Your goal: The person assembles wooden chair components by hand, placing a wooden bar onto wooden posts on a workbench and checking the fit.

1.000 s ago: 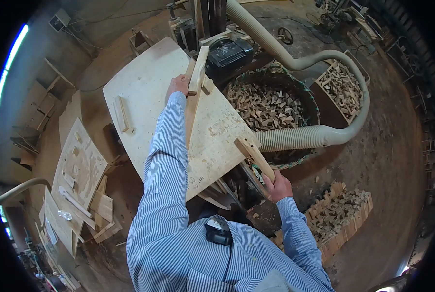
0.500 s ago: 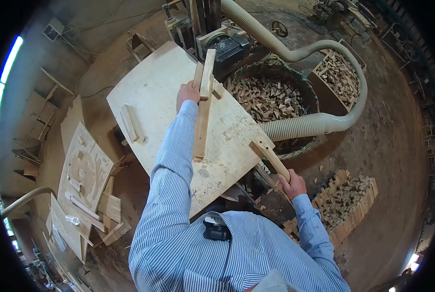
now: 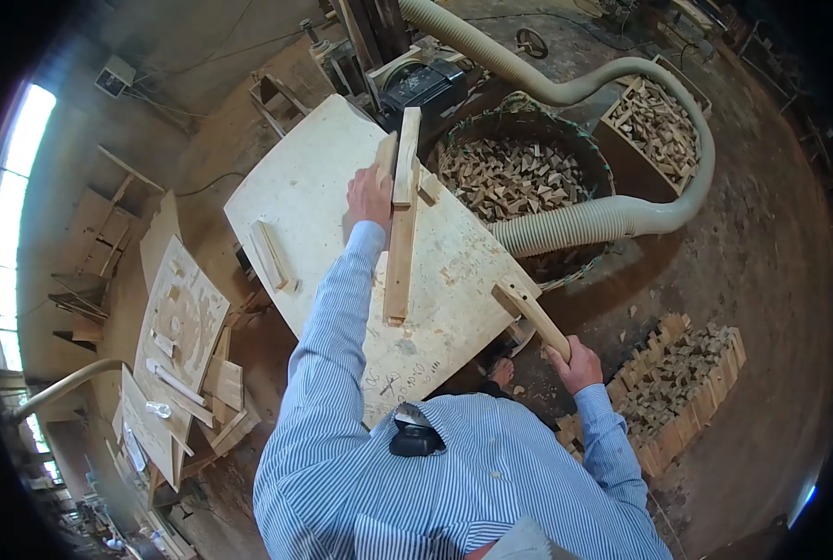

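My left hand [image 3: 370,196] is closed around a short wooden piece [image 3: 388,152], pressed along the left side of a wooden fence [image 3: 405,163]. A long flat wooden strip [image 3: 399,266] runs from the fence toward me on the pale worktable [image 3: 323,210]. My right hand [image 3: 578,364] grips the near end of a wooden bar [image 3: 540,320]. That bar's far end, which has dark holes in it, rests at the table's right corner. The fingertips of my left hand are partly hidden.
Wooden pieces [image 3: 269,254] lie on the table's left. A motor [image 3: 423,89] stands behind it. A basket of offcuts [image 3: 514,177], a ribbed hose [image 3: 575,224], a crate [image 3: 654,140] and stacked blocks [image 3: 682,387] are on the right. Boards [image 3: 183,317] stand at left.
The view has shifted, so the table sits slightly further right and lower. A foot now shows below the table's right corner. Both hands keep their holds, with little movement relative to the table.
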`<state>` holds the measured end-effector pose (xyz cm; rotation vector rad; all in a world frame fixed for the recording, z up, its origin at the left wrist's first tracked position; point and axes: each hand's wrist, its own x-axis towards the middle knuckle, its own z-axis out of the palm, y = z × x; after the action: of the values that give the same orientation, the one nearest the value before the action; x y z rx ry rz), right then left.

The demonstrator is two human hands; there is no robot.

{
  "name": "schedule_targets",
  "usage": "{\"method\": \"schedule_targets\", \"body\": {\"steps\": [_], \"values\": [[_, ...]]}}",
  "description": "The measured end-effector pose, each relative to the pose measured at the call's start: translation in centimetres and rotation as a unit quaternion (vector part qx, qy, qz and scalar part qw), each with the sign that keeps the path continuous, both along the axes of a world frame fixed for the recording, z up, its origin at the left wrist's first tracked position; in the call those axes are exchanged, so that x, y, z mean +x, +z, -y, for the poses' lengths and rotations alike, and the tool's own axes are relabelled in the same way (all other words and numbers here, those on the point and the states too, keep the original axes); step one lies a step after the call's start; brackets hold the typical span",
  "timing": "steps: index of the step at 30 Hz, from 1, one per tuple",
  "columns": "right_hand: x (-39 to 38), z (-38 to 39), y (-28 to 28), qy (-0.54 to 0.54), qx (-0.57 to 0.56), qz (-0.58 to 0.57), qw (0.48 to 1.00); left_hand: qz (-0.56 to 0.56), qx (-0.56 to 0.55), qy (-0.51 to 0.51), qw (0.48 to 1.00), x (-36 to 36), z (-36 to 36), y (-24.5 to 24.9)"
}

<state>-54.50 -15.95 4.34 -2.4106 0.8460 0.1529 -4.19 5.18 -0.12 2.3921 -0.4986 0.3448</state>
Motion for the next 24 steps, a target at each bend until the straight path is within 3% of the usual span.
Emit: {"method": "schedule_targets", "body": {"steps": [2,4,7,18,24], "values": [[-0.1,-0.1,0.0,-0.001,-0.009,0.009,1.0,-0.028,-0.053,0.017,0.998,-0.5,-1.0,-1.1],[-0.3,-0.3,-0.3,-0.002,-0.009,-0.001,1.0,-0.159,-0.022,0.135,0.978,-1.3,-1.9,-2.2],[-0.1,-0.2,-0.2,0.002,-0.011,-0.017,1.0,-0.222,-0.022,0.095,0.97,-1.2,-1.7,-2.2],[-0.1,-0.5,-0.3,0.006,-0.028,-0.012,1.0,-0.269,-0.066,0.048,0.96,3.2,0.7,-5.7],[-0.1,-0.5,-0.7,0.004,-0.021,-0.026,0.999,-0.253,-0.063,0.058,0.964,3.3,1.1,-4.9]]}}
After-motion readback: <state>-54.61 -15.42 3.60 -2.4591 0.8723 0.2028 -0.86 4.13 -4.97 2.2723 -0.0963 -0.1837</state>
